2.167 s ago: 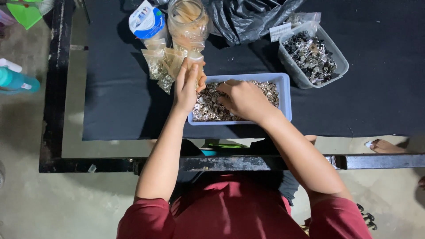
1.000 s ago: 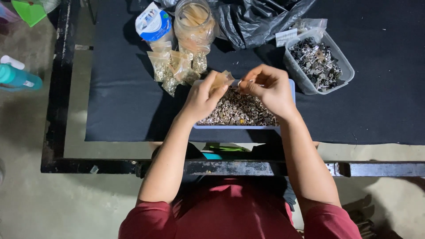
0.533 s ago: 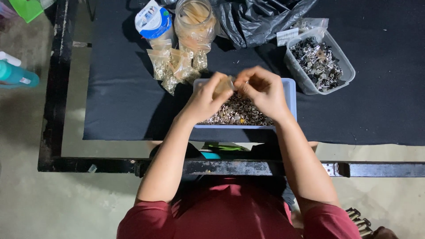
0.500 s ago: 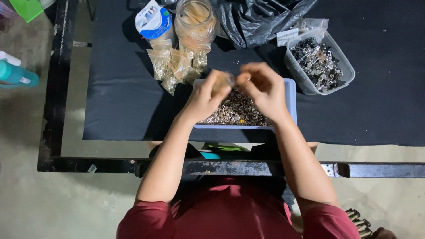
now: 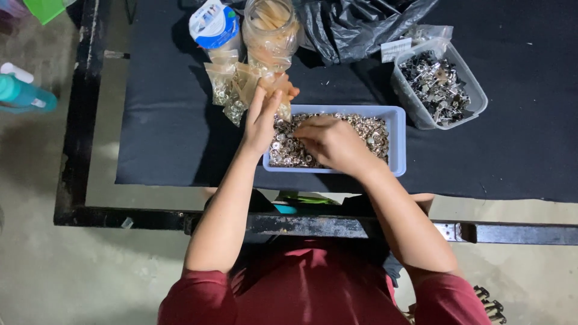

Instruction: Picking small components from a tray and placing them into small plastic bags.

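Small bag (image 5: 279, 84): clear plastic, held upright at the blue tray's far left corner.
Left hand (image 5: 265, 114): fingers closed around the bag.
Right hand (image 5: 331, 141): palm down, fingers curled into the metal rings (image 5: 367, 127).
Blue tray (image 5: 397, 144): on black mat (image 5: 168, 120).

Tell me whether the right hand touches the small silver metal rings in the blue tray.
Touching: the head view shows the right hand pressed into the rings.
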